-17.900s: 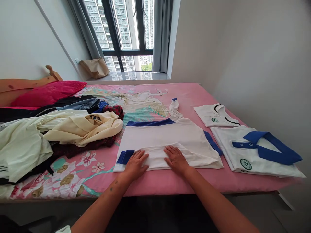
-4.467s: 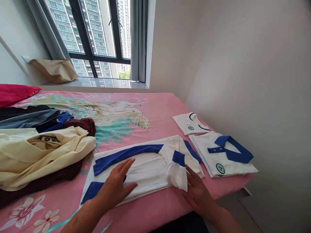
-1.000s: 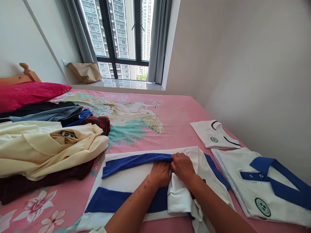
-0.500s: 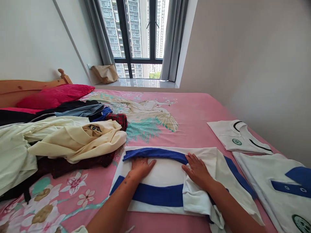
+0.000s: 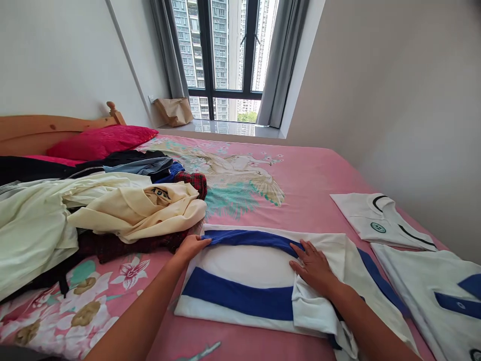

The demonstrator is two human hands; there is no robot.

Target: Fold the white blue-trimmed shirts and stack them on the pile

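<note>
A white garment with blue bands lies partly folded on the pink bed sheet in front of me. My left hand pinches the left end of its upper blue band. On the right part of the same band rests my right hand, palm down with fingers spread, beside a bunched white fold. The garment's right part stretches toward the lower right, partly hidden under my right forearm.
A pile of clothes covers the bed's left side, near a red pillow. Two folded white shirts, one farther back and one nearer, lie at the right. A paper bag sits by the window.
My left hand has moved left from the middle of the blue band to its left end and closed on it. My right hand stays on the garment. The view has shifted slightly left.
</note>
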